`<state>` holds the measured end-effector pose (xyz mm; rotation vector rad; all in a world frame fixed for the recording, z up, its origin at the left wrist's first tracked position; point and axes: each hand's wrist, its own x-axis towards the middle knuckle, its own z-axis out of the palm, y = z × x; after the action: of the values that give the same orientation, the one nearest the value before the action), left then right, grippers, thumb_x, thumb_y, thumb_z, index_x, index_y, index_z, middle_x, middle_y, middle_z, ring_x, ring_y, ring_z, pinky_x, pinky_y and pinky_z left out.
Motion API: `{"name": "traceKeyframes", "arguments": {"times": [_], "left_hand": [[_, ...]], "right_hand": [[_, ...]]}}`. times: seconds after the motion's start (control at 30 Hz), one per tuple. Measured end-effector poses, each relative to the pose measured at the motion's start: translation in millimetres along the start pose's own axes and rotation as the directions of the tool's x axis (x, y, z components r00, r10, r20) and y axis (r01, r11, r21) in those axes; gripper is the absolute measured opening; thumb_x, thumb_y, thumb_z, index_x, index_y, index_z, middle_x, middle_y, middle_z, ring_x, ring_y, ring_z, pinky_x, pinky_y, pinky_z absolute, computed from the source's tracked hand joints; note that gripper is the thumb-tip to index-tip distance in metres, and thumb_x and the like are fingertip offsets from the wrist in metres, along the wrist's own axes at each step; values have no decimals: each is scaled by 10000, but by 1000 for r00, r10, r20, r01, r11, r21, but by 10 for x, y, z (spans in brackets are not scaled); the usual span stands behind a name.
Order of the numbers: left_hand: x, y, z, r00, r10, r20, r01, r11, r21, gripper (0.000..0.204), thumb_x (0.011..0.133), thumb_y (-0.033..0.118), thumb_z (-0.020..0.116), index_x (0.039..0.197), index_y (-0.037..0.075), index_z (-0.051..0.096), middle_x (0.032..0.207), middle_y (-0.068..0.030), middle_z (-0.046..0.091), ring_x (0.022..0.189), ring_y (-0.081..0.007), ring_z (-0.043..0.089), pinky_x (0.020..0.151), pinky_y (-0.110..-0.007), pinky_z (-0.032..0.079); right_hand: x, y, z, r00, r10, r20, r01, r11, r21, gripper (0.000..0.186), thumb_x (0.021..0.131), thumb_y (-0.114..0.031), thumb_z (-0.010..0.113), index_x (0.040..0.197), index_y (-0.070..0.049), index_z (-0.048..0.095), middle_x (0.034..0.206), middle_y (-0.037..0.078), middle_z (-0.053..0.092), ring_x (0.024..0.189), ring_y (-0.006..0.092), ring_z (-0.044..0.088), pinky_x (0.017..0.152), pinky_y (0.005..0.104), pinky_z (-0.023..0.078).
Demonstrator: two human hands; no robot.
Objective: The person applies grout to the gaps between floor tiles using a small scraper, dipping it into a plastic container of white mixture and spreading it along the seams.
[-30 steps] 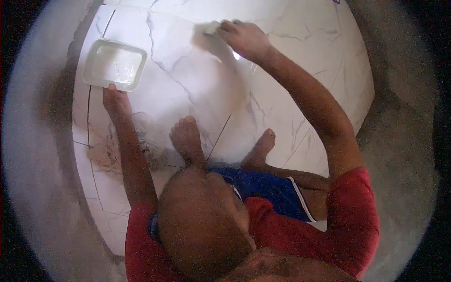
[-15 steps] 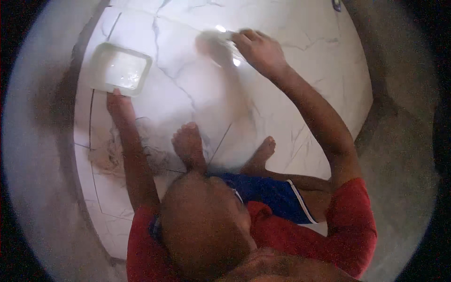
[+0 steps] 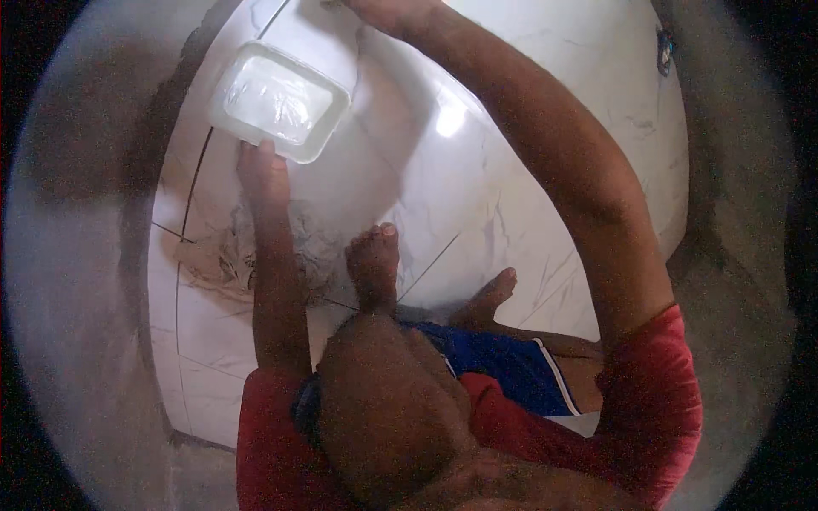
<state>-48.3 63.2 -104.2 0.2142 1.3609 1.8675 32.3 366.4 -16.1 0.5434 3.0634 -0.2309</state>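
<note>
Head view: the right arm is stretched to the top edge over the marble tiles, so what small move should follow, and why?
Probably draw the right hand back toward the body across the tile floor. It sits at full reach, cut off by the frame edge, while the left hand rests by the white tub.

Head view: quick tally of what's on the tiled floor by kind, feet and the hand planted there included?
White rectangular tub: 1
Crumpled rag: 1
Bare feet: 2
Left hand, planted beside the tub: 1
Total: 5
</note>
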Motion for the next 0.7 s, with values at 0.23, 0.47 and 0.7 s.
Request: {"name": "traceKeyframes", "arguments": {"times": [0.23, 0.47, 0.7], "left_hand": [[64, 11, -62, 997, -64, -54, 71, 986, 149, 610, 907, 185, 607, 1431, -35, 386, 1394, -132, 496, 1295, -235, 480, 1100, -364, 394], [102, -74, -230, 986, -58, -156, 61, 998, 16, 353, 940, 114, 611, 1254, -19, 519, 1203, -87, 600, 1080, -142, 574, 904, -254, 506], [167, -168, 30, 997, -41, -58, 27, 974, -223, 281, 939, 170, 642, 1147, -1, 560, 1087, -65, 611, 990, -142, 586, 864, -271, 504]], "right_hand": [[-1512, 209, -73, 994, -101, 38, 105, 986, -132, 304, 852, -124, 577, 1150, -76, 614, 1115, 64, 630, 961, 274, 636, 740, 386, 565], [-3125, 335, -45, 984, 64, 167, -41, 990, -138, 403, 824, -104, 606, 1226, -87, 581, 1163, 49, 596, 971, 238, 615, 784, 375, 556], [-3841, 421, 45, 969, 236, 77, -227, 967, -116, 385, 824, -109, 613, 1208, -88, 592, 1172, 53, 597, 972, 238, 624, 813, 381, 552]]}}
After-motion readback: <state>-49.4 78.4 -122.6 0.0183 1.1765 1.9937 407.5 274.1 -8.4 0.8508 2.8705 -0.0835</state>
